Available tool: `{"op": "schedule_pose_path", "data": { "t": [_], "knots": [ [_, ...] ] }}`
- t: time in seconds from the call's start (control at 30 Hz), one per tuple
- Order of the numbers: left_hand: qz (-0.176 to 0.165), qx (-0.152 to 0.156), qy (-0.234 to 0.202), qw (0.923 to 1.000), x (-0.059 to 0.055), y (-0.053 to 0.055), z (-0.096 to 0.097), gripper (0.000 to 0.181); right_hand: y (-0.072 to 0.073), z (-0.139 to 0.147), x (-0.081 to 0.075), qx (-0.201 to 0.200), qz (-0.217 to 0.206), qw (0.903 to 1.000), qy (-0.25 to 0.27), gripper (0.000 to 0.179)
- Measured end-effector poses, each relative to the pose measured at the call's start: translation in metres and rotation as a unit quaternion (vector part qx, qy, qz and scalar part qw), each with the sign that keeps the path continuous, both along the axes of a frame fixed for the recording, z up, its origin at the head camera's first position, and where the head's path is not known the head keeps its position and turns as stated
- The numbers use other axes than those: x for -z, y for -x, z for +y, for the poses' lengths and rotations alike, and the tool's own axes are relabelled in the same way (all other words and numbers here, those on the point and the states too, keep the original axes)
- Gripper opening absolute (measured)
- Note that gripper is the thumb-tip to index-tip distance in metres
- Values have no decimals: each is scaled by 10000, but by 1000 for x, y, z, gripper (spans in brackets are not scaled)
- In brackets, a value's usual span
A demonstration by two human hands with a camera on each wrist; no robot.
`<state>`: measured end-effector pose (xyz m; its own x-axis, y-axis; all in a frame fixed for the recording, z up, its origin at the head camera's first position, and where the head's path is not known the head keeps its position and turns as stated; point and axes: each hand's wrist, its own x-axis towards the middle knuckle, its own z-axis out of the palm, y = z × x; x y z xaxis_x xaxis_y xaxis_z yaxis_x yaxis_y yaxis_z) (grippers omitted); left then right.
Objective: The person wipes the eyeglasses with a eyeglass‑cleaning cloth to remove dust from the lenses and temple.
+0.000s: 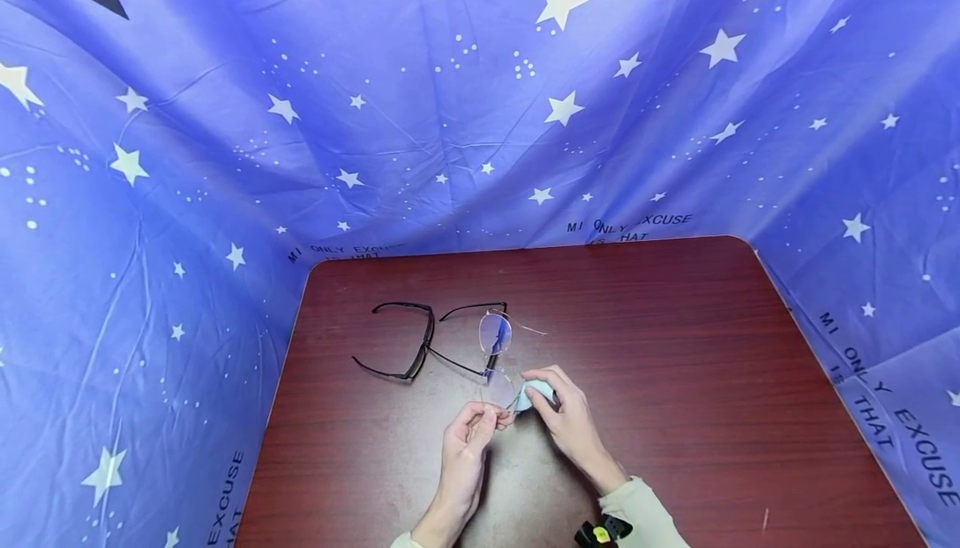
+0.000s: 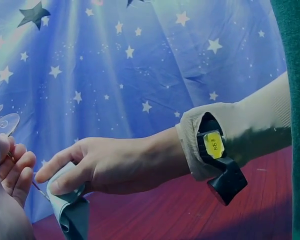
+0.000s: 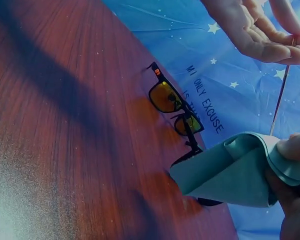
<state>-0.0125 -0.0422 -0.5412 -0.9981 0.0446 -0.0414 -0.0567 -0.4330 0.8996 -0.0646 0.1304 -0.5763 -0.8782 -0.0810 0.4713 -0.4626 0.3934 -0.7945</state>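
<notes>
My left hand [image 1: 467,448] pinches a pair of thin wire-framed glasses [image 1: 495,333], held up with the clear lenses one beyond the other. In my right hand [image 1: 567,419] is a folded pale teal cloth [image 1: 535,395], gripped between thumb and fingers. One slender temple [image 3: 280,100] of the glasses runs from the left fingers to the cloth, its far end hidden there. The left wrist view shows a lens [image 2: 9,123] above the left fingers and the cloth [image 2: 74,220] drooping below the right thumb.
Black-framed glasses [image 1: 429,333] lie unfolded on the dark red wooden table [image 1: 660,331], left of the hands. A second black pair [image 1: 474,306] sits beside them, partly behind the wire-framed glasses. A blue star-printed curtain [image 1: 450,114] surrounds the table's back and sides.
</notes>
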Motion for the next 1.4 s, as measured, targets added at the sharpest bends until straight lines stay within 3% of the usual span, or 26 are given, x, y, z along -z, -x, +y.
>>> {"op": "schedule_pose_path", "data": {
  "t": [0.17,0.33,0.7,0.9,1.03,1.23,1.4],
  "knots": [
    [73,-301,181,9994,-1,4,-6,18,3,6,-3,355,-6,9993,-131,30],
    [157,-601,9,9981,-2,11,-19,14,6,16,-7,729,-334,9968,-45,26],
    [-55,-619,-90,9980,-5,15,-29,14,15,31,-16,902,-763,9922,392,22],
    [-258,-370,-70,9990,-2,14,-31,13,20,28,-23,849,-604,9941,307,33],
    [-231,-53,-11,9997,1,10,-29,13,24,25,-28,858,-249,9958,220,41],
    [-132,448,-30,9989,4,6,-24,11,33,18,-34,779,466,9955,274,30],
    [-91,806,148,9966,6,3,-17,20,37,14,-36,833,483,9952,183,23]
  ]
}}
